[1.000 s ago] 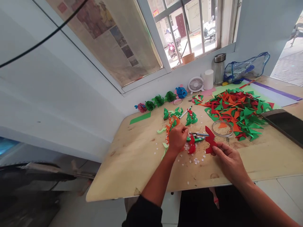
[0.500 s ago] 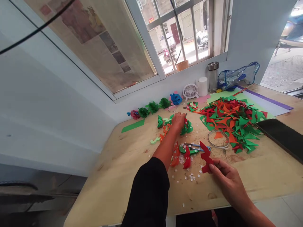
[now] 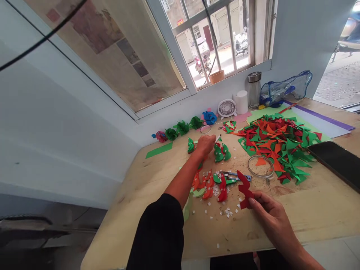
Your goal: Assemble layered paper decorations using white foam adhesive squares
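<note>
My right hand point(image 3: 268, 212) pinches a red wavy-edged paper cutout point(image 3: 245, 190) between thumb and fingers, above the near side of the table. My left hand point(image 3: 206, 145) is closed farther forward, and a white pen-like stick point(image 3: 218, 138) with a dark tip sticks out beside its fingers. Close to that hand lie a green cutout with white squares point(image 3: 222, 153) and a smaller green cutout point(image 3: 191, 145). Between the hands are orange cutouts point(image 3: 208, 184), a red cutout point(image 3: 222, 188), blue-handled scissors point(image 3: 244, 177) and scattered white paper squares point(image 3: 228, 212).
A big heap of red, orange and green scraps point(image 3: 278, 138) covers the right side, beside a phone point(image 3: 336, 159) and a roll of tape point(image 3: 261, 166). Along the wall stand green paper figures point(image 3: 182, 127), a small fan point(image 3: 227, 108), a glass bottle point(image 3: 254, 90) and a clear pouch point(image 3: 287, 90).
My left hand has shifted slightly left, showing more of the white stick and the green cutout. Light green paper now appears by the left forearm. My right hand stays nearly still with the red cutout.
</note>
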Demonstrator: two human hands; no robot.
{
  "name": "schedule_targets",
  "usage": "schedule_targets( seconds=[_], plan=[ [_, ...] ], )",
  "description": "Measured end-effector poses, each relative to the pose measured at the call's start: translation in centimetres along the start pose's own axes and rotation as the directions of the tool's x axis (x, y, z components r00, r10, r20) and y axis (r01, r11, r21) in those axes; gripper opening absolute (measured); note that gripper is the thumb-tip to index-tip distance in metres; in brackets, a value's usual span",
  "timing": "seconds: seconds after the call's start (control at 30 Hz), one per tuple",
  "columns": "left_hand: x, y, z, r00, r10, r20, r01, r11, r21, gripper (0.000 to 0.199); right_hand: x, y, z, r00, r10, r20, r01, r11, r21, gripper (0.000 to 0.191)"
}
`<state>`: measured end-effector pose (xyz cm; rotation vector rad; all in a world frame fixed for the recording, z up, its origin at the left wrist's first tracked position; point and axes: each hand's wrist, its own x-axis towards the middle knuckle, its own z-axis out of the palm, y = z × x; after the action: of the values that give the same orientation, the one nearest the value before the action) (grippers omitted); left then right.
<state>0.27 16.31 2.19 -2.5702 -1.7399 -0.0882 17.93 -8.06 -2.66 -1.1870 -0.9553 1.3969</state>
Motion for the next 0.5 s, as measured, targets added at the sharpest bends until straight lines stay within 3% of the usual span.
schedule_targets(
  seconds=[0.13,0.23,0.33,0.43,0.5],
  plan=[
    [-1.8,-0.9,-2.6,0.998,-0.027,-0.05,0.026,1.0,-0.014,0.02,0.0,0.1,-0.1,1.0,-0.006,0.009,0.006,1.0,0.008,0.033],
    [-3.1,-1.3,-4.5,0.976,-0.083,-0.2,0.051,0.986,-0.162,0.024,0.0,0.1,-0.2,0.999,-0.043,-0.014,0.042,0.999,-0.02,0.031],
    [-4.4,-1.7,-6.3,0.964,-0.1,-0.247,0.025,0.957,-0.29,0.023,0.1,0.2,-0.2,0.998,-0.057,-0.027,0.056,0.998,-0.033,0.031],
    [-6.1,-2.1,-7.9,0.96,-0.147,-0.237,0.011,0.869,-0.494,0.021,0.2,0.3,-0.2,0.997,-0.064,-0.038,0.064,0.998,-0.017,0.031],
    [-7.3,-2.4,-8.8,0.972,-0.137,-0.193,-0.027,0.745,-0.667,0.02,0.3,0.4,-0.3,0.996,-0.072,-0.043,0.073,0.997,0.006,0.031]
  ],
)
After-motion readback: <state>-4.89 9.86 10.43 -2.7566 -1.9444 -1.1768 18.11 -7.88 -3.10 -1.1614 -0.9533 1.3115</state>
